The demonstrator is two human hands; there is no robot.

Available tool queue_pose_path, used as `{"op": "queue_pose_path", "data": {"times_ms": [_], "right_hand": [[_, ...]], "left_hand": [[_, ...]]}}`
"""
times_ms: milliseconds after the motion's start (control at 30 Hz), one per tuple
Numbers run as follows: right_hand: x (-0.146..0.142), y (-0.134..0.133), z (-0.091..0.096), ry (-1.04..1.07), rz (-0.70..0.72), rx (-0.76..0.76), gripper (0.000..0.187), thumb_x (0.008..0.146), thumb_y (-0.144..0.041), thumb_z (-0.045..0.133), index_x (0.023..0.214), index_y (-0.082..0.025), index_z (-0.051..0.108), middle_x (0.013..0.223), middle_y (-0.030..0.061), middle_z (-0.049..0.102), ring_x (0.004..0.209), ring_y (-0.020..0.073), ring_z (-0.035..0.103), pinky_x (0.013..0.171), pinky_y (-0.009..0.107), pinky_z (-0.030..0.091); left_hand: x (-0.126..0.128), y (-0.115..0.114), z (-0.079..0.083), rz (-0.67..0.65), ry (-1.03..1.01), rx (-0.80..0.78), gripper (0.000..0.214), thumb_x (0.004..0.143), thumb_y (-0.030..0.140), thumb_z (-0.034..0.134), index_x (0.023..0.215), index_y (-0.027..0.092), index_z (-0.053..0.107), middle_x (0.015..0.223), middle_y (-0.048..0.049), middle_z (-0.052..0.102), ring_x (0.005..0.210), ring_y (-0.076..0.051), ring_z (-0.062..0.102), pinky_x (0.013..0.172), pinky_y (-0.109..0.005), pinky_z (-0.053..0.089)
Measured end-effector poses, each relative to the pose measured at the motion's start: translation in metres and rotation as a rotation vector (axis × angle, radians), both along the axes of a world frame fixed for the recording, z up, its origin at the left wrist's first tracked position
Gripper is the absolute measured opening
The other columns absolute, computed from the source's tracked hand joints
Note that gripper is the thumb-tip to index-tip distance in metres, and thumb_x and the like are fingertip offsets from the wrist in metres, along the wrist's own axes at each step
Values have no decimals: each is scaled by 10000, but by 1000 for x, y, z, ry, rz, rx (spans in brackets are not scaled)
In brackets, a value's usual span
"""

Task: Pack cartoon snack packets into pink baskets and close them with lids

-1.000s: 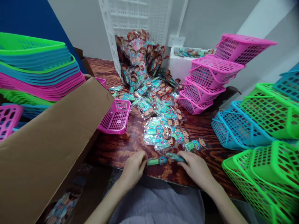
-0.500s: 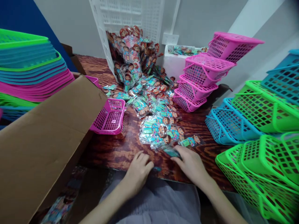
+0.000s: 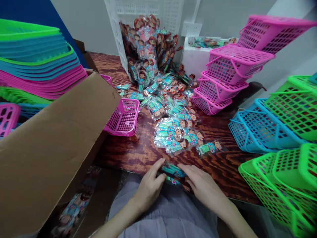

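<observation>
At the near edge of the wooden table, my left hand and my right hand close from both sides on a small stack of packaged doll toys. Fingers of both hands curl around the packets. A loose pile of the same packets lies just beyond the hands. A bigger heap leans on a white crate at the back. A small pink basket sits tilted to the left of the pile.
An open cardboard box flap fills the left foreground. Stacked basket lids rise at far left. Pink baskets stand stacked at back right; blue baskets and green baskets crowd the right. A white foam box sits behind.
Both hands have drawn packets toward the table's near edge and come closer together around them. The camera shifted slightly.
</observation>
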State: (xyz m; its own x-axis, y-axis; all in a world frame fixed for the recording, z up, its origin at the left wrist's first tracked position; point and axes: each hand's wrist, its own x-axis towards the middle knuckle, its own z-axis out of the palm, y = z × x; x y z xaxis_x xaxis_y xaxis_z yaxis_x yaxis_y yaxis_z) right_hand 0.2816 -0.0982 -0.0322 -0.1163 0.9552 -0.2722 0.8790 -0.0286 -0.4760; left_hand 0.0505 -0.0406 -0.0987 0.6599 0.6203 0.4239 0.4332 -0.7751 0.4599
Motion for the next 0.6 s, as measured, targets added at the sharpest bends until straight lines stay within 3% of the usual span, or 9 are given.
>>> {"op": "queue_pose_path", "data": {"times_ms": [167, 267, 367, 500, 600], "right_hand": [[-7, -7, -5, 91, -77, -8, 681, 795, -85, 505, 1452, -262, 479, 1418, 73, 571, 1292, 238, 536, 1096, 421, 424], [-2, -12, -6, 140, -110, -22, 641, 836, -166, 545, 1462, -274, 466, 1432, 66, 558, 1310, 236, 522, 1112, 418, 408], [5, -16, -2, 190, -151, -62, 586, 875, -290, 582, 1453, -277, 482, 1447, 59, 544, 1329, 239, 503, 1132, 411, 383], [16, -21, 5, 244, -207, -89, 458, 957, -417, 484, 1392, -293, 556, 1417, 56, 575, 1326, 254, 507, 1128, 439, 380], [23, -24, 4, 300, -205, -91, 410, 993, -384, 405, 1348, -315, 598, 1371, 52, 611, 1288, 250, 537, 1104, 430, 403]], "left_hand": [[-6, -9, -8, 26, -57, 56, 225, 950, 62, 459, 1075, 169, 612, 1418, -166, 485, 1280, -233, 543, 994, -349, 548], [-8, -14, -13, 54, -94, 104, 242, 938, 52, 481, 1108, 167, 610, 1314, -152, 546, 1175, -211, 604, 948, -320, 570], [-8, -15, -15, 61, -104, 118, 265, 932, 41, 484, 1126, 176, 604, 1335, -146, 530, 1153, -202, 613, 931, -313, 576], [-9, -15, -13, 49, -94, 88, 249, 932, 47, 494, 1105, 182, 612, 1386, -144, 501, 1147, -206, 618, 940, -324, 572], [-7, -16, -12, 50, -90, 50, 249, 930, 47, 489, 1089, 194, 613, 1409, -135, 497, 1110, -194, 634, 944, -312, 566]]}}
